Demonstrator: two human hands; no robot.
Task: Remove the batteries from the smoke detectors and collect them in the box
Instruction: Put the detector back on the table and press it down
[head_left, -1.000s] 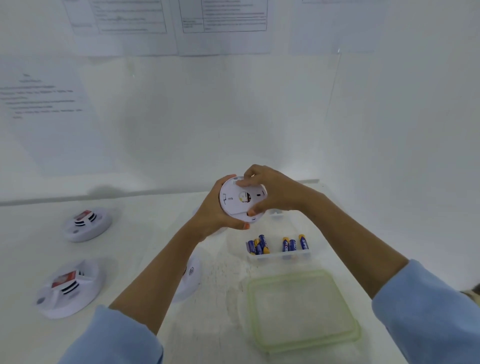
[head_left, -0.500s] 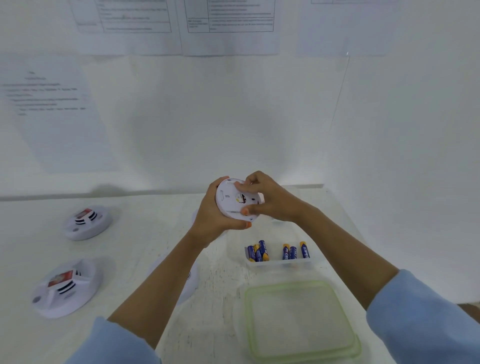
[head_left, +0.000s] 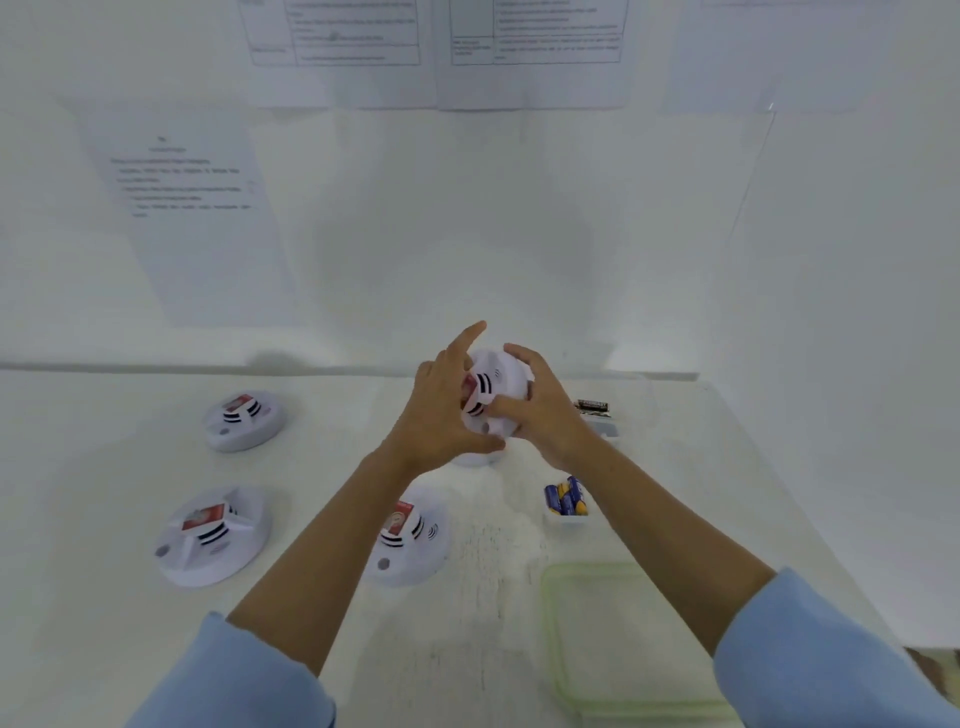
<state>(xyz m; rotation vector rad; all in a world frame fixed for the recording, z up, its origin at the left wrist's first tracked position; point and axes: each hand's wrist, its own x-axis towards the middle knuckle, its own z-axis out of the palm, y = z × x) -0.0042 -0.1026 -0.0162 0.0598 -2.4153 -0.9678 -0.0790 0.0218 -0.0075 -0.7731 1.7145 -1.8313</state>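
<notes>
Head view looks down along our two forearms in light-blue sleeves (head_left: 244, 675). Nearest, at five o'clock, a translucent green-rimmed square plastic lid (head_left: 623, 639) lies flat on the white table (head_left: 78, 623). At six o'clock a white round plastic smoke detector with a red label (head_left: 410, 540) sits face up, partly under our left forearm. At eight o'clock a second white round detector (head_left: 213, 535) sits face up, well apart from it. At four o'clock, just beside our right forearm, stands the clear plastic box (head_left: 565, 521), with blue-and-gold cylindrical batteries (head_left: 565, 500) bunched at its near end. Further back, at ten o'clock, a third white round detector (head_left: 244, 420) rests on the table. In the middle we hold a fourth white detector (head_left: 506, 382), tilted, its face towards us. Our left hand (head_left: 441, 415) grips its left side, thumb under the rim, index finger stretched upward. Our right hand (head_left: 545, 415) grips its right side, fingers curled over the rim. Just past that hand, at two o'clock, lies a dark battery (head_left: 592, 405); whether it is inside the box we cannot tell. Printed paper sheets (head_left: 337, 52) hang on the wall behind.
</notes>
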